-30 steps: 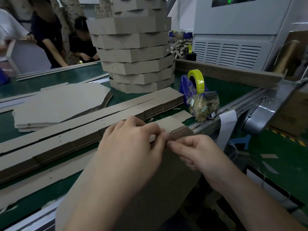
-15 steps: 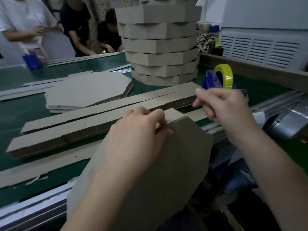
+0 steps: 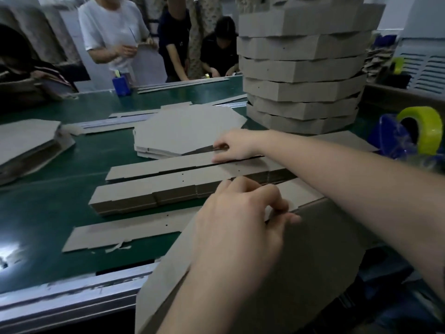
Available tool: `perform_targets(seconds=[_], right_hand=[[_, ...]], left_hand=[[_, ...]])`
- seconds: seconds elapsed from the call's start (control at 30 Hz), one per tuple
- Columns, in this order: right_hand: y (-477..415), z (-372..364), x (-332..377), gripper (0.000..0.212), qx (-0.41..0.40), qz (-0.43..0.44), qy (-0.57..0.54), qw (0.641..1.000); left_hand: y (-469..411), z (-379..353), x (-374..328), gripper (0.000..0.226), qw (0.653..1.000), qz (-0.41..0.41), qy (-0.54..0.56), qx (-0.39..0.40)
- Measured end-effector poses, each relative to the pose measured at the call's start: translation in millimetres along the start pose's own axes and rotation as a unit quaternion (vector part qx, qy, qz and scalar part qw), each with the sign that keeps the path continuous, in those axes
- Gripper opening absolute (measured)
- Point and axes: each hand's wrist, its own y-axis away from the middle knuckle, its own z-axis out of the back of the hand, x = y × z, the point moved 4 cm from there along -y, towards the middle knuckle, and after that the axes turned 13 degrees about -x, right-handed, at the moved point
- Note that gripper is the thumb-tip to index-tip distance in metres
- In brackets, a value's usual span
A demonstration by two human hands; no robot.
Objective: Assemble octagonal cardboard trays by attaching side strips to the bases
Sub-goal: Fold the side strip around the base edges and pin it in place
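Now the left hand (image 3: pixel 240 227) is gripping the near cardboard base (image 3: pixel 308 261) by its top edge, at the bench (image 3: pixel 48 213) edge. Farther off, the right hand (image 3: pixel 237 145) is pinching a thin cardboard piece (image 3: pixel 204 149) between the strip piles (image 3: pixel 149 191) and the flat bases (image 3: pixel 187 128).

Left hand (image 3: pixel 240 213) grips base (image 3: pixel 301 261) edge; right hand (image 3: pixel 237 144) pinches far strip (image 3: pixel 156 166)

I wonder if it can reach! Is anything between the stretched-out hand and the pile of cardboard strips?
Nothing visible is in the way. The right hand reaches over the near strip pile, and its fingertips touch the far strip pile, beside the flat bases. Whether it pinches a strip, I cannot tell.
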Motion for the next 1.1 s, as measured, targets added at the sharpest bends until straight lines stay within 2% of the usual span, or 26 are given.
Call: perform_targets(seconds=[0.13,0.27,0.4,0.6,0.67,0.8,0.93,1.0,1.1], right_hand=[[-5.0,-11.0,-4.7,0.059,0.014,-0.001,-0.063,0.998],[-1.2,-9.8,-1.2,0.059,-0.019,0.034,-0.054,0.998],[-2.0,0.9,2.4,0.049,-0.072,0.061,-0.050,0.994],[3.5,30.0,0.2,0.045,-0.154,0.022,-0.112,0.982],[9.7,49.8,1.9,0.047,-0.186,0.040,-0.069,0.979],[29.5,101.5,4.0,0.066,-0.254,0.080,0.098,0.959],[58.4,160.8,10.4,0.068,-0.303,0.095,0.198,0.927],[76.3,191.9,15.8,0.068,-0.327,0.101,0.253,0.905],[111.3,235.5,19.9,0.068,-0.353,0.093,0.310,0.878]], left_hand=[[-0.5,0.8,4.0,0.020,1.000,0.005,0.013,0.009],[-1.8,-3.5,2.3,0.041,0.999,-0.016,-0.021,0.042],[-6.3,-3.9,-0.6,0.036,0.998,-0.001,-0.027,0.052],[-5.0,-1.6,-1.5,0.034,0.997,-0.014,-0.040,0.066],[-3.8,0.0,0.5,0.037,0.997,-0.015,-0.041,0.069],[-2.9,1.6,4.0,0.036,0.996,0.002,-0.026,0.090],[-8.5,0.6,3.6,0.031,0.989,-0.019,-0.030,0.141],[-11.7,-0.3,3.3,0.033,0.985,-0.010,0.004,0.170],[-11.3,0.2,-0.1,0.035,0.983,-0.021,0.032,0.177]])
